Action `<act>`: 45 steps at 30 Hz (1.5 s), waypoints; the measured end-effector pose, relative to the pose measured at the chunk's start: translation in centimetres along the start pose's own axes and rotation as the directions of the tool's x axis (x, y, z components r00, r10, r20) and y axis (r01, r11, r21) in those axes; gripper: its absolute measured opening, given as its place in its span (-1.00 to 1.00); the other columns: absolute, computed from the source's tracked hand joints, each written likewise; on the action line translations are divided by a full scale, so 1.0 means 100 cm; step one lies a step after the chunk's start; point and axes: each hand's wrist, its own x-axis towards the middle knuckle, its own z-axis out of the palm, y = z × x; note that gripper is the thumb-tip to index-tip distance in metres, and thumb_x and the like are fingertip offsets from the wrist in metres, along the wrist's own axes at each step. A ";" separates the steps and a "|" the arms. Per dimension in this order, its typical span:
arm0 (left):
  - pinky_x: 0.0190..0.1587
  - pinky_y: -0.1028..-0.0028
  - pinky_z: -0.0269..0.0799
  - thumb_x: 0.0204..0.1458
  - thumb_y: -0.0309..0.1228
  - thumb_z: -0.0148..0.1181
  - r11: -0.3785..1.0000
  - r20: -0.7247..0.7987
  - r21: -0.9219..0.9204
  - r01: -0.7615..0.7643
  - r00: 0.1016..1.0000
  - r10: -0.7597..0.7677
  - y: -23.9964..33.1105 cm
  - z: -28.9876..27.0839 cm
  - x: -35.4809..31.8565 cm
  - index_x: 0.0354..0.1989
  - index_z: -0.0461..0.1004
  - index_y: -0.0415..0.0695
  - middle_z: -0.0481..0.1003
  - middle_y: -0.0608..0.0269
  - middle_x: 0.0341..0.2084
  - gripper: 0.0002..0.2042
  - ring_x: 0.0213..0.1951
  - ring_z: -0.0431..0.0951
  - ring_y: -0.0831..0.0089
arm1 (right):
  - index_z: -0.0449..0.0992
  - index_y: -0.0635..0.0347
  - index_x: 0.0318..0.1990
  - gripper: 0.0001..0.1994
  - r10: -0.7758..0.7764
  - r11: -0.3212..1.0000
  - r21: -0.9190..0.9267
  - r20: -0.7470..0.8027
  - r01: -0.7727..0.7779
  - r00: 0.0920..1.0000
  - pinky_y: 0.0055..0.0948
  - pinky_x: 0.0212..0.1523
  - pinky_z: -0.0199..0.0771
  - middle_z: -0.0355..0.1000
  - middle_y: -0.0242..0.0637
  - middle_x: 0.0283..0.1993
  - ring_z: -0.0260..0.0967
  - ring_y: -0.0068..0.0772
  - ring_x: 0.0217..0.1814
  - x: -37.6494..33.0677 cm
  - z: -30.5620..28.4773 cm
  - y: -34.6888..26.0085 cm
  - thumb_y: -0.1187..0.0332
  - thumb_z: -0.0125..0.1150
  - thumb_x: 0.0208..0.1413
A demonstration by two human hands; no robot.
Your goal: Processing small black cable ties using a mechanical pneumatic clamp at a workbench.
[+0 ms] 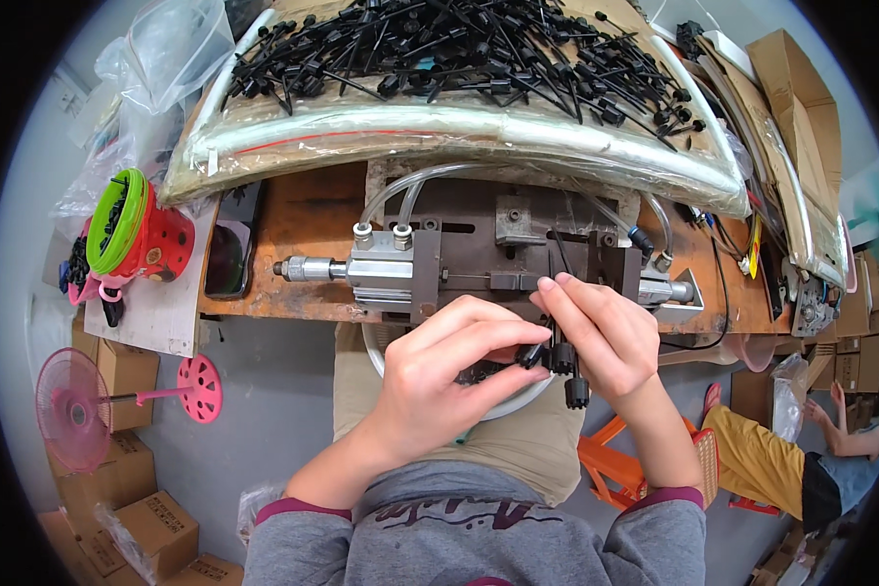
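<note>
My left hand [449, 366] pinches a small black ribbed plastic cap [530, 355] between thumb and fingertips. Beside it, my right hand [606, 337] grips several black stemmed plastic pieces [577, 393], their ribbed heads pointing down toward me and thin stems rising past the fingers. Both hands are close together, just in front of a metal clamping fixture [425, 269] on the bench. Part of a round white container [523, 402] shows below my hands, with black bits inside; my left hand hides much of it. A heap of similar black stemmed pieces [439, 54] covers the tray beyond.
Air cylinders [379, 278] with clear hoses [400, 186] flank the fixture. Left on the bench are a phone [232, 244] and a red-and-green bucket [151, 234]. A pink fan [73, 410] and cartons [156, 532] stand lower left. An orange stool [615, 459] and another person's legs [762, 454] are right.
</note>
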 end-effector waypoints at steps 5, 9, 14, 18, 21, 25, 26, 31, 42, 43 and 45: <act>-0.15 0.50 0.65 -0.23 -0.68 0.46 0.950 -0.021 -0.252 0.186 0.980 -0.197 -0.004 0.013 -0.012 -0.11 0.58 -0.31 0.55 0.07 -0.18 -0.59 -0.19 0.63 0.41 | 0.60 0.48 -0.24 -0.62 0.038 0.999 0.001 0.010 -0.038 0.999 -0.53 -0.49 0.51 0.50 -0.04 -0.30 0.48 -0.35 -0.47 -0.004 0.003 -0.011 0.48 0.27 -0.34; -0.12 0.51 0.63 -0.16 -0.69 0.41 0.849 0.017 -0.439 0.295 0.947 -0.321 -0.004 0.015 -0.018 -0.10 0.58 -0.27 0.55 0.14 -0.20 -0.64 -0.18 0.64 0.43 | 0.60 0.48 -0.22 -0.61 0.035 0.997 -0.074 0.024 -0.033 0.999 -0.49 -0.46 0.54 0.50 0.00 -0.29 0.50 -0.31 -0.44 -0.001 -0.001 -0.017 0.48 0.27 -0.31; -0.22 0.47 0.61 -0.21 -0.71 0.41 0.997 0.021 -0.047 0.067 0.998 -0.066 -0.009 0.007 -0.019 -0.16 0.59 -0.26 0.55 0.07 -0.15 -0.65 -0.25 0.63 0.39 | 0.59 0.49 -0.20 -0.66 0.190 0.978 0.082 0.023 -0.191 0.982 -0.44 -0.41 0.57 0.52 0.03 -0.21 0.55 -0.21 -0.37 -0.006 -0.008 -0.014 0.54 0.30 -0.23; -0.18 0.40 0.55 -0.23 -0.57 0.41 0.901 0.053 0.427 -0.082 0.996 0.066 -0.021 0.013 -0.022 -0.25 0.57 -0.22 0.54 0.09 -0.05 -0.71 -0.18 0.60 0.23 | 0.62 0.38 -0.18 -0.71 0.394 0.916 0.104 -0.062 -0.387 0.917 -0.41 -0.31 0.56 0.53 -0.07 -0.17 0.53 -0.24 -0.28 -0.009 -0.012 -0.015 0.65 0.35 -0.15; -0.20 0.42 0.53 -0.15 -0.51 0.36 0.795 0.172 0.575 -0.192 0.979 0.112 -0.029 0.018 -0.020 -0.25 0.55 -0.20 0.53 0.07 0.02 -0.76 -0.25 0.60 0.29 | 0.62 0.31 -0.15 -0.72 0.424 0.906 0.035 -0.095 -0.423 0.901 -0.43 -0.21 0.53 0.54 -0.11 -0.14 0.52 -0.27 -0.18 -0.009 -0.015 -0.014 0.67 0.37 -0.09; -0.28 0.44 0.50 -0.13 -0.47 0.33 0.716 0.225 0.666 -0.207 0.972 0.071 -0.024 0.021 -0.012 -0.27 0.55 -0.20 0.52 0.07 0.05 -0.78 -0.37 0.58 0.36 | 0.59 0.33 -0.12 -0.68 0.425 0.905 0.071 -0.090 -0.420 0.901 -0.41 -0.23 0.55 0.54 -0.09 -0.14 0.54 -0.26 -0.19 -0.014 -0.019 -0.019 0.68 0.38 -0.10; -0.31 0.45 0.50 -0.14 -0.47 0.33 0.706 0.234 0.675 -0.214 0.970 0.070 -0.023 0.020 -0.007 -0.28 0.55 -0.20 0.53 0.08 0.05 -0.78 -0.41 0.57 0.37 | 0.59 0.34 -0.12 -0.68 0.414 0.910 0.072 -0.103 -0.408 0.905 -0.41 -0.25 0.55 0.55 -0.08 -0.15 0.54 -0.26 -0.20 -0.017 -0.019 -0.019 0.68 0.38 -0.10; -0.40 0.46 0.48 -0.19 -0.47 0.36 0.679 0.246 0.706 -0.202 0.969 0.033 -0.022 0.021 -0.005 -0.31 0.55 -0.20 0.54 0.08 0.02 -0.78 -0.52 0.55 0.40 | 0.60 0.35 -0.12 -0.67 0.372 0.928 0.063 -0.064 -0.368 0.926 -0.44 -0.30 0.60 0.56 -0.05 -0.14 0.56 -0.25 -0.25 -0.019 -0.021 -0.016 0.70 0.37 -0.12; -0.31 0.47 0.58 -0.21 -0.52 0.48 0.989 0.139 -0.078 0.125 0.984 -0.114 0.006 0.011 -0.006 -0.15 0.60 -0.21 0.61 0.11 -0.20 -0.63 -0.33 0.64 0.37 | 0.61 0.49 -0.15 -0.65 0.241 0.970 -0.037 0.078 -0.238 0.968 -0.43 -0.28 0.64 0.51 0.05 -0.12 0.58 -0.13 -0.20 -0.021 -0.022 -0.024 0.58 0.29 -0.20; -0.31 0.47 0.58 -0.22 -0.53 0.48 0.994 0.131 -0.076 0.080 0.989 -0.069 0.005 0.010 -0.008 -0.14 0.61 -0.22 0.62 0.12 -0.23 -0.63 -0.33 0.64 0.37 | 0.60 0.50 -0.16 -0.65 0.219 0.976 -0.007 0.095 -0.219 0.971 -0.42 -0.27 0.64 0.51 0.07 -0.12 0.58 -0.13 -0.20 -0.018 -0.021 -0.026 0.56 0.29 -0.21; -0.30 0.47 0.59 -0.22 -0.56 0.49 0.998 0.114 -0.069 -0.014 0.993 0.021 0.001 0.010 -0.012 -0.12 0.61 -0.23 0.62 0.14 -0.28 -0.61 -0.33 0.63 0.39 | 0.61 0.48 -0.16 -0.66 0.219 0.976 -0.003 0.082 -0.219 0.972 -0.41 -0.28 0.64 0.52 0.07 -0.11 0.58 -0.14 -0.22 -0.018 -0.018 -0.029 0.58 0.28 -0.21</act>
